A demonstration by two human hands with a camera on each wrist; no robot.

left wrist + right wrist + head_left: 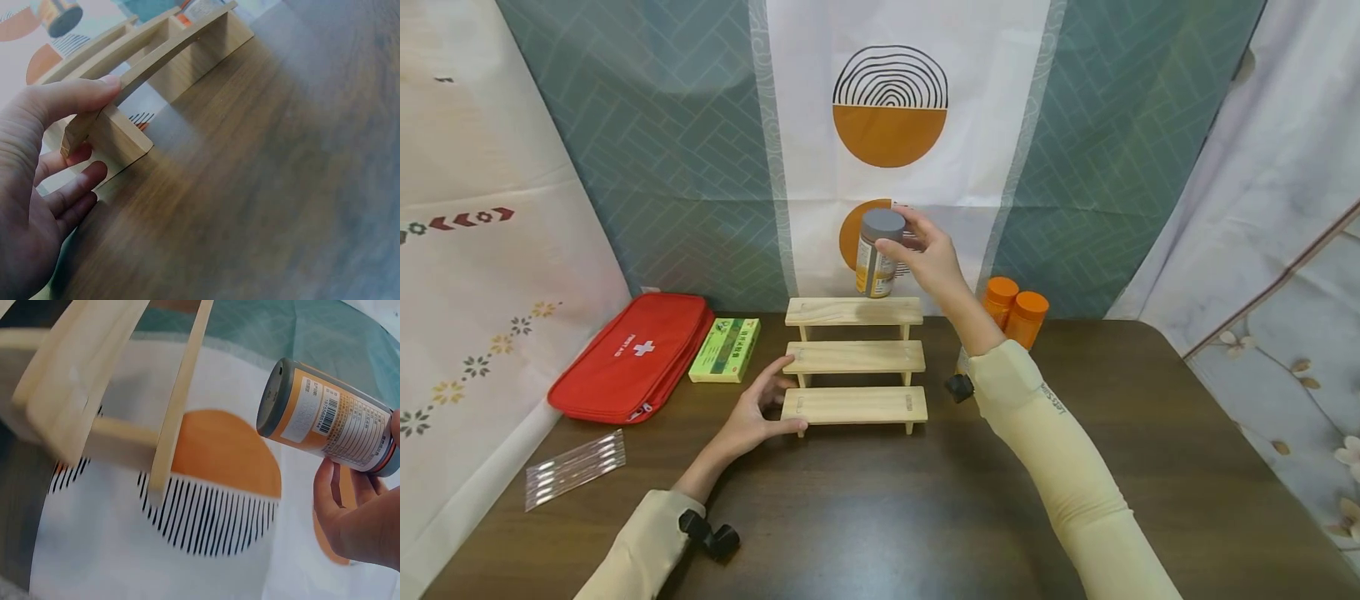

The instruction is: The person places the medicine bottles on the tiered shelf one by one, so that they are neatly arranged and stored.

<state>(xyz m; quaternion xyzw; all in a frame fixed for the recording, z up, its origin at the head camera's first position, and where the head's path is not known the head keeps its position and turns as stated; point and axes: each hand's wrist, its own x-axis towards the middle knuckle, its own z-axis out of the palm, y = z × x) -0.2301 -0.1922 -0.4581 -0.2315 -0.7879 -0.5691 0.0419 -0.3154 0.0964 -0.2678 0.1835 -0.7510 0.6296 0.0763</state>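
A three-step wooden riser (855, 357) stands on the table in front of the wall cloth. My left hand (752, 419) grips its left end; in the left wrist view the thumb lies over the end of a board (94, 115) and a finger is underneath. Up at the top step, my right hand (934, 260) holds a supplement bottle (877, 262) with a grey lid, thumb and fingers around its upper part. The bottle is upright, its base close over the top board. Its orange-and-white label with a barcode (326, 415) faces the right wrist view.
Two orange-capped bottles (1027, 310) stand right of the riser, partly behind my right forearm. To the left lie a green-yellow box (725, 350), a red first aid pouch (632, 354) and a clear pack of cotton swabs (576, 468). Cloths (1075, 208) hang behind the table.
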